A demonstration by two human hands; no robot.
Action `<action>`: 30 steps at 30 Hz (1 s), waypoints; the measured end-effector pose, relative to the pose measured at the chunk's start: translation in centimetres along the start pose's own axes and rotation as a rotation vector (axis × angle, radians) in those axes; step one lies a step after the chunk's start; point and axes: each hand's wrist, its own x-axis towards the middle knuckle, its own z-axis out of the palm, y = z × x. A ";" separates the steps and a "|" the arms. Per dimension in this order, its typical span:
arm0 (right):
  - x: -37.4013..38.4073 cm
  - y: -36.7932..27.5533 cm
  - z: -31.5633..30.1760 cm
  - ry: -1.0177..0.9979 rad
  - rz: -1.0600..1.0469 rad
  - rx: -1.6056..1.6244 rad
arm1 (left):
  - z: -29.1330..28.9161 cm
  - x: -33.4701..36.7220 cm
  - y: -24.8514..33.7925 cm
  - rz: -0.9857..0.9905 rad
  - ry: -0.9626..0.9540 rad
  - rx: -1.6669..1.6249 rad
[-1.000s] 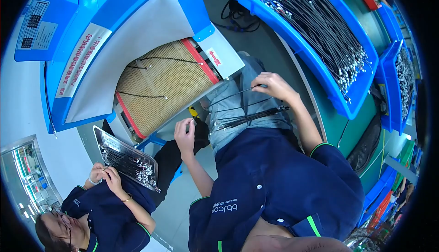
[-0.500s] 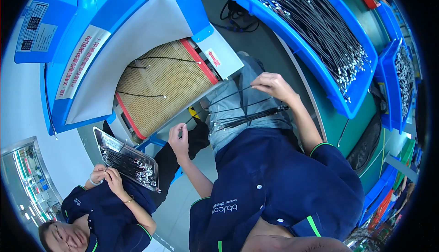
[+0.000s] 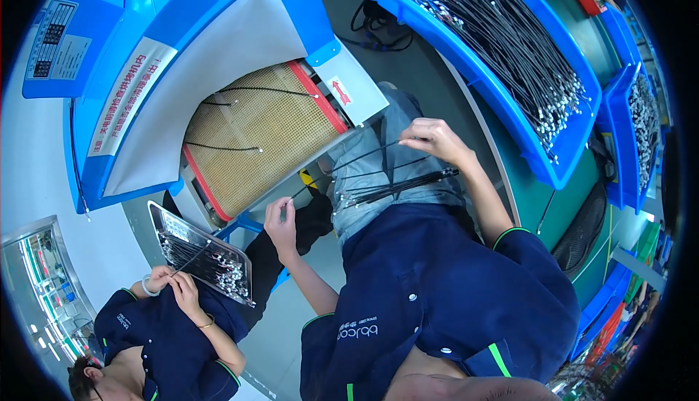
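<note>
A thin black cable runs slantwise over my lap, stretched between my two hands. Its one end is pinched in the fingers of my right hand. My left hand pinches the other end, lower and to the left, beside the conveyor's front edge. On my grey trousers lies a bundle of black cables with small pale ends, just below the stretched one. Neither hand touches that bundle.
A blue machine with a mesh conveyor belt carries a few cables. Right of me, a large blue bin holds many cables on a green table. At left a co-worker's hands work by a tray of cables.
My left hand has shifted very slightly left; my right hand stays nearly still, the cable still between them. The cables on the belt have crept slightly left. The co-worker's head has turned.
</note>
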 end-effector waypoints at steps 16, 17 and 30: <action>3.7 0.1 3.5 0.099 -0.117 -0.135 | -1.6 9.0 -3.9 0.083 -0.016 0.142; 4.3 0.2 4.1 0.110 -0.150 -0.168 | -1.6 10.2 -4.4 0.124 -0.006 0.141; 9.5 1.8 11.6 0.316 -0.140 -0.260 | -1.0 20.5 -11.0 0.174 -0.156 0.198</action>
